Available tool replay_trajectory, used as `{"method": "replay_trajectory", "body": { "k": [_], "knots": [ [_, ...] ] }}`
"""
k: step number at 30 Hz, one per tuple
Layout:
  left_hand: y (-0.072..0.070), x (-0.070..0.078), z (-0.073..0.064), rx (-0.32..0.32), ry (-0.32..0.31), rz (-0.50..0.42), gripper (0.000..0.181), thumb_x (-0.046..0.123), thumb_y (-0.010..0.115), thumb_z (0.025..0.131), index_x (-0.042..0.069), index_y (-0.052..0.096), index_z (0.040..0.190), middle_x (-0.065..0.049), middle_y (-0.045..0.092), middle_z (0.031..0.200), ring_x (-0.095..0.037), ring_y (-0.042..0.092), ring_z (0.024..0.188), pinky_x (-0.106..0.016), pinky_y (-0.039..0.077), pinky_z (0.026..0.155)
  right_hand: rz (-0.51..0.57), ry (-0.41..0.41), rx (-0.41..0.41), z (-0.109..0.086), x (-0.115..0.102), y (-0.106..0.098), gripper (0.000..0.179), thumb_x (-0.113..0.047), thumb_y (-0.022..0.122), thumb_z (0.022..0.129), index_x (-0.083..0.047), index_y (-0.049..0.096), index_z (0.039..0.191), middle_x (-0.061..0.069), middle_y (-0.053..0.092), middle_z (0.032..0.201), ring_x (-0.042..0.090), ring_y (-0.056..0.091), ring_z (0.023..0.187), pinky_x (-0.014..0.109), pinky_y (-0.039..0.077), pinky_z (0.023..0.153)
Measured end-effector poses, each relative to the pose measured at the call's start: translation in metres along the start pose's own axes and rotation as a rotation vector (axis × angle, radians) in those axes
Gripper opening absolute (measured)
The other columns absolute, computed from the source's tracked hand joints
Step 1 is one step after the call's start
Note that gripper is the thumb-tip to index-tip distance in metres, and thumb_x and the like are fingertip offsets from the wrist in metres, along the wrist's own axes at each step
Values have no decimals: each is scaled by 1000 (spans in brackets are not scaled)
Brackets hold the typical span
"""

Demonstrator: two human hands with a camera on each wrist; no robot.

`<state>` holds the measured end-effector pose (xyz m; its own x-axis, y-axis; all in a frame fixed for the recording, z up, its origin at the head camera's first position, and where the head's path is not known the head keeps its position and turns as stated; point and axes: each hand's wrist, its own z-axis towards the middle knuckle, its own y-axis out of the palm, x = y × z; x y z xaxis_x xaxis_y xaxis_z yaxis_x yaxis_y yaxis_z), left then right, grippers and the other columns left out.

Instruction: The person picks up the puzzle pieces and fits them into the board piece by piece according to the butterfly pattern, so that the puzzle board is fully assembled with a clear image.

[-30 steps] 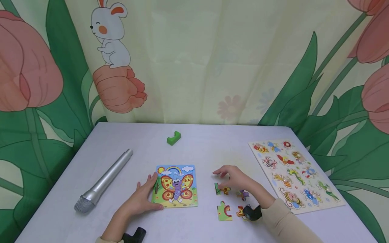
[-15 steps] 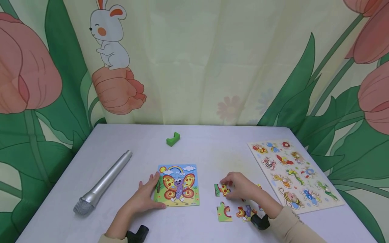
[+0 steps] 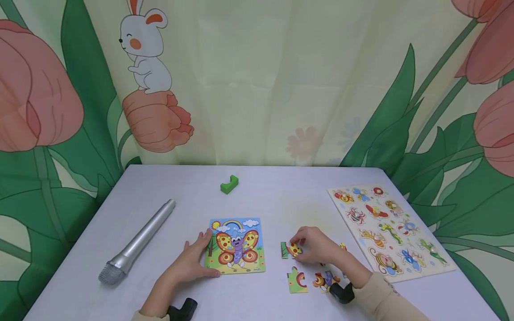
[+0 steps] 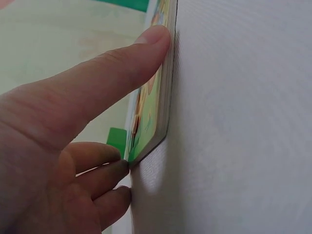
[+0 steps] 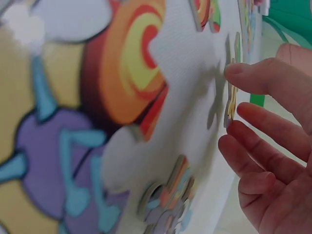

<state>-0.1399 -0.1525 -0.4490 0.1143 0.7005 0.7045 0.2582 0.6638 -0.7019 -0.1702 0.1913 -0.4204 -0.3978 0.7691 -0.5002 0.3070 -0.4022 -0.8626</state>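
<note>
A square butterfly puzzle (image 3: pixel 237 240), thick-edged in the left wrist view, lies on the table. My left hand (image 3: pixel 188 264) rests along its left side, fingers spread and thumb (image 4: pixel 156 36) touching its edge. To the right, my right hand (image 3: pixel 317 247) pinches a puzzle piece (image 3: pixel 294 250) with green and a spotted wing. In the right wrist view this piece (image 5: pixel 231 100) stands between thumb and fingers, its shadow apart from it on the cloth. Nearer me lie a green piece with a red curl (image 3: pixel 297 281) and a purple-bodied piece (image 3: pixel 326 281). Another piece shows partly behind my right hand.
A silver microphone (image 3: pixel 138 243) lies at the left. At the back sits a green notched block (image 3: pixel 229 184). A white board of insect pictures (image 3: pixel 389 232) lies at the right, close to my right forearm. A printed curtain (image 3: pixel 257 89) hangs behind the table.
My right hand has come down from above the pieces and pinched the green and spotted one, which has shifted slightly left. The butterfly puzzle and my left hand sit a little further right.
</note>
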Motion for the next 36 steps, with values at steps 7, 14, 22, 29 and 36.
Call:
{"method": "replay_trajectory", "body": {
  "k": [7,14,22,29,36],
  "knots": [
    [2,-3,1,6,0,2,112,36,85,56,-3,25,141,-19,24,146,-36,15,136,-58,-1,107,5,-55,-9,14,-14,1,25,-16,77,71,-11,71,95,-8,58,89,12,53,81,25,50,69],
    [1,-4,0,9,9,-2,112,36,85,56,-3,25,142,-19,24,146,-35,16,135,-57,-1,108,44,-134,-22,35,-36,7,24,-13,77,70,-8,71,93,-4,59,89,15,56,81,27,51,70],
    [0,-5,0,6,17,2,111,37,85,56,-2,25,142,-18,25,146,-35,15,135,-57,0,108,64,-194,-43,62,-65,19,25,-14,77,70,-6,71,93,-1,60,88,18,56,81,23,49,69],
    [-2,-4,-1,-6,23,-6,110,37,84,57,-2,25,142,-19,25,146,-36,16,135,-57,0,108,76,-162,-96,82,-85,32,24,-18,77,72,-8,72,94,-3,59,86,11,53,80,15,47,66],
    [-3,-5,-1,-13,32,0,110,38,84,58,-3,25,142,-19,25,146,-36,15,136,-57,0,108,77,-162,-113,95,-98,43,27,-18,77,73,-7,72,96,-3,57,86,8,52,74,14,46,59]
  ]
}}
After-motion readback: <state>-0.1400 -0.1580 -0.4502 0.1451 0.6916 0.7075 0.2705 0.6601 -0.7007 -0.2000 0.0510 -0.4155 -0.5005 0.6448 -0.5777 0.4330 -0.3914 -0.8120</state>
